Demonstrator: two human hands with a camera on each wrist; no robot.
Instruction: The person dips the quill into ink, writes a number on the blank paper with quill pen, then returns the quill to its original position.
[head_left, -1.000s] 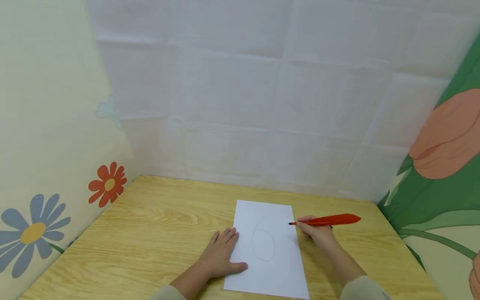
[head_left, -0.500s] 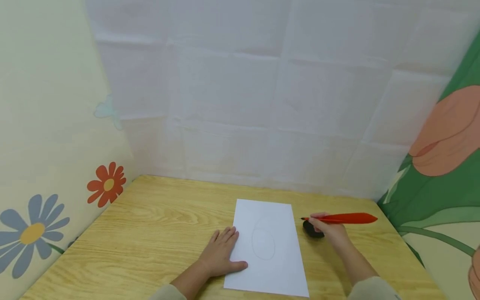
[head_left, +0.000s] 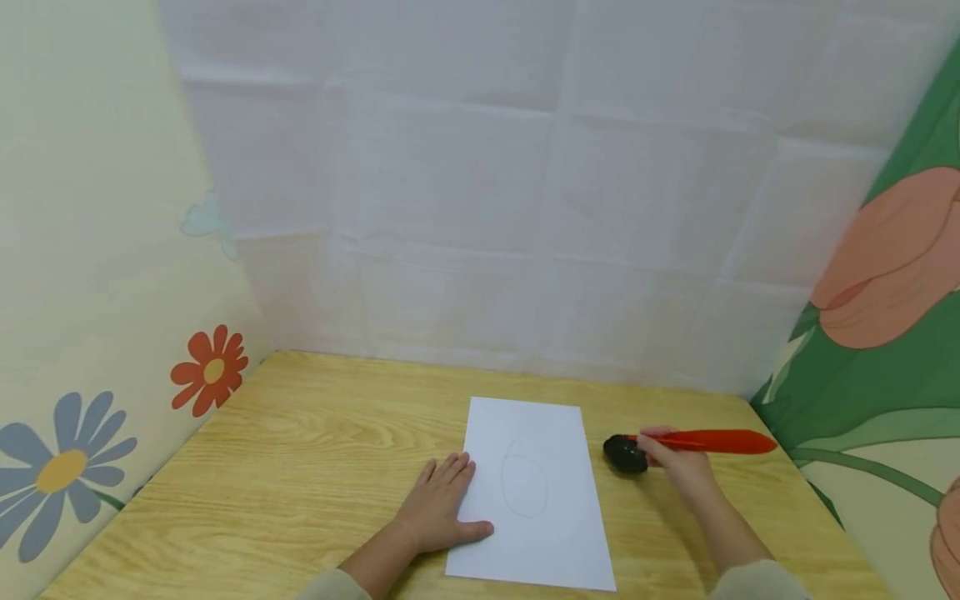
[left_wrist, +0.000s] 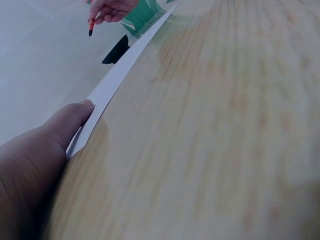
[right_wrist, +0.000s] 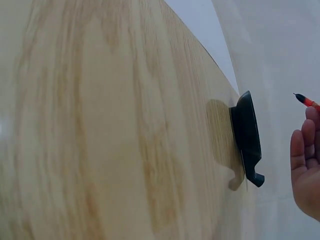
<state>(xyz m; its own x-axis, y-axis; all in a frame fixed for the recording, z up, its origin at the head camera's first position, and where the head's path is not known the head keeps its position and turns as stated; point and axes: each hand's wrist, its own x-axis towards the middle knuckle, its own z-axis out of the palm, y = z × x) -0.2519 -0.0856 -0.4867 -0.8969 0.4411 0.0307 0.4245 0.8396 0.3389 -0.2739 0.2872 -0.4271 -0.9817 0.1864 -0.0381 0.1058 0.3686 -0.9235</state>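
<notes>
My left hand [head_left: 437, 508] lies flat with fingers spread on the left edge of a sheet of white paper [head_left: 558, 537]; its thumb [left_wrist: 72, 120] reaches over the paper in the left wrist view. A faint line drawing of a loop [head_left: 523, 486] shows on the sheet. To the right of the paper, my right hand [head_left: 681, 468] pinches a red feather pen [head_left: 723, 441]. The pen's dark tip [right_wrist: 300, 98] is above the table, apart from a small shallow black dish [head_left: 626, 456]. From the side, the dish [right_wrist: 246, 130] shows a short bent projection.
The wood-grain table [head_left: 322, 425] ends at a creased white sheet [head_left: 480, 208] hung behind it. Flower-printed cloth [head_left: 82, 333] stands on the left, and a green cloth with pink tulips [head_left: 885, 358] on the right.
My right hand has moved right with the pen, away from the paper, uncovering the black dish. My left hand stays in place on the sheet.
</notes>
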